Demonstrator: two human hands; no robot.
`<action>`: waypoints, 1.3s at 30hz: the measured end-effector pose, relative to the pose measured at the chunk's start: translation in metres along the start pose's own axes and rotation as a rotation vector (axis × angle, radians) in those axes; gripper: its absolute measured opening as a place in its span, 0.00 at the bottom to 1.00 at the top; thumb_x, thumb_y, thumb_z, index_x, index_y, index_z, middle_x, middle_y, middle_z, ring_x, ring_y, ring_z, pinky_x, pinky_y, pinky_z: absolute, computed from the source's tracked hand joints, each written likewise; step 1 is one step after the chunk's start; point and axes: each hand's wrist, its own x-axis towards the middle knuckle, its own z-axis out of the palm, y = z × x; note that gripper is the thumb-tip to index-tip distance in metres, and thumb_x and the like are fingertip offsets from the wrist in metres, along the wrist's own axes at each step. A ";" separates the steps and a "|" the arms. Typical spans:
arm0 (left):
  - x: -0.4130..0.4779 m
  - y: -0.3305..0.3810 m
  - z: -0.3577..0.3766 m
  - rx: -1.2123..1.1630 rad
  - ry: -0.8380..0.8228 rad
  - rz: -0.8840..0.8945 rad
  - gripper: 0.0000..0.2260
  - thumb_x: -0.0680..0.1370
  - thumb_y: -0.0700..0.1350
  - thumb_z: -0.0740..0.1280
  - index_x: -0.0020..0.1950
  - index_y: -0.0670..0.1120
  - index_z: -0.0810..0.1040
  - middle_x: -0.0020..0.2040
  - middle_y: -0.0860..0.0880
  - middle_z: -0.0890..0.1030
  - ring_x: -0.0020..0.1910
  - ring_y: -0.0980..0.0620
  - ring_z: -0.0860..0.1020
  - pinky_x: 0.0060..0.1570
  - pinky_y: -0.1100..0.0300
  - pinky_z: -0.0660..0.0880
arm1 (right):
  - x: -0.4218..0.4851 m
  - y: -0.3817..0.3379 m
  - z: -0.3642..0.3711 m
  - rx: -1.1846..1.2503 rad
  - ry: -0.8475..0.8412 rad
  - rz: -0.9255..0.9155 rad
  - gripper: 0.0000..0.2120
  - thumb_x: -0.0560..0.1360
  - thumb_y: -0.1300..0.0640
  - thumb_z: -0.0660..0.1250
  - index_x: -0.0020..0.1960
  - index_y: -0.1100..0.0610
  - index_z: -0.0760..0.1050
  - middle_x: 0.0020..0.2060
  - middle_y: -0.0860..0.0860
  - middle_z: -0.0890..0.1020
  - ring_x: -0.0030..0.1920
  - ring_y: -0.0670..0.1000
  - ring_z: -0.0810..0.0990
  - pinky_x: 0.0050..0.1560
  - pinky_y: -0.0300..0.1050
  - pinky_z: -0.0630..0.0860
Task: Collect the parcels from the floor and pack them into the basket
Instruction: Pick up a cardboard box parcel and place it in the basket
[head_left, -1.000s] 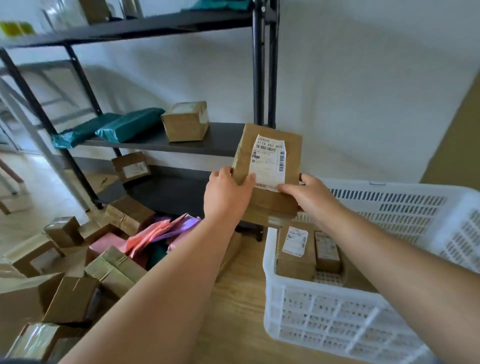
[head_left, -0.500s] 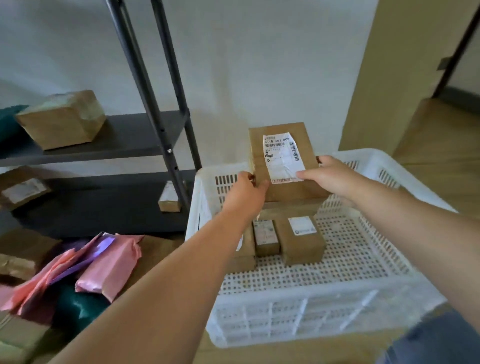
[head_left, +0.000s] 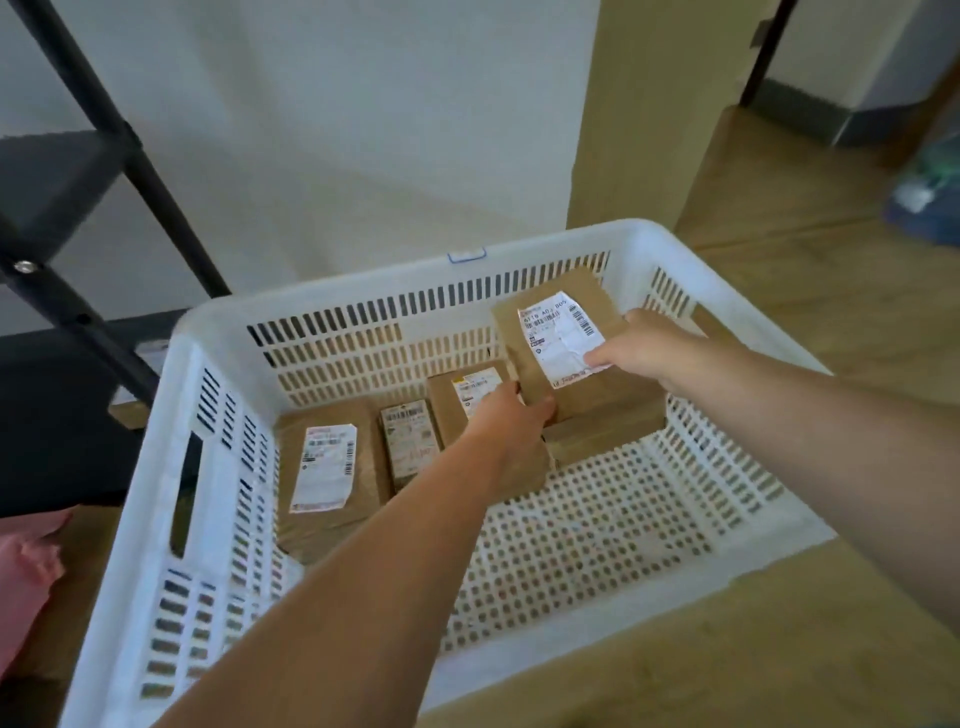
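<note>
A brown cardboard parcel (head_left: 582, 384) with a white shipping label is held low inside the white plastic basket (head_left: 218, 332), toward its far right corner. My left hand (head_left: 511, 413) grips its near left corner. My right hand (head_left: 644, 345) holds its right edge, thumb on the label. Three more labelled brown parcels lie in a row on the basket floor: a large one (head_left: 327, 467) at the left, a narrow one (head_left: 410, 447) in the middle, and a third (head_left: 457, 400) partly hidden behind my left hand.
A black metal rack (head_left: 130, 156) stands left of the basket, against the white wall. A pink mailer bag (head_left: 26, 571) lies on the wooden floor at the far left. The basket's near right half shows bare perforated floor (head_left: 597, 535). A doorway opens at the far right.
Both hands have carried the parcel from above the floor pile, to the right and down into the basket. My view has swung right, away from the pile.
</note>
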 end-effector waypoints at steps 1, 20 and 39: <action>0.007 -0.002 0.006 0.004 -0.010 -0.002 0.16 0.80 0.52 0.63 0.65 0.46 0.74 0.57 0.48 0.80 0.49 0.49 0.79 0.44 0.59 0.74 | 0.011 0.005 0.002 -0.016 -0.010 0.022 0.26 0.73 0.56 0.73 0.67 0.61 0.70 0.63 0.56 0.75 0.59 0.57 0.75 0.58 0.47 0.72; 0.090 -0.053 0.057 0.580 -0.058 0.061 0.30 0.78 0.65 0.56 0.77 0.52 0.60 0.70 0.45 0.67 0.70 0.43 0.63 0.68 0.44 0.65 | 0.138 0.087 0.068 -0.101 -0.166 0.161 0.24 0.74 0.61 0.70 0.68 0.62 0.69 0.63 0.56 0.77 0.59 0.58 0.76 0.55 0.47 0.73; 0.081 -0.113 0.031 1.104 -0.167 0.196 0.38 0.81 0.43 0.63 0.79 0.55 0.38 0.79 0.48 0.38 0.78 0.43 0.40 0.75 0.41 0.51 | 0.140 0.094 0.102 -0.526 -0.281 -0.039 0.40 0.66 0.50 0.78 0.73 0.54 0.63 0.63 0.55 0.74 0.58 0.57 0.77 0.59 0.51 0.75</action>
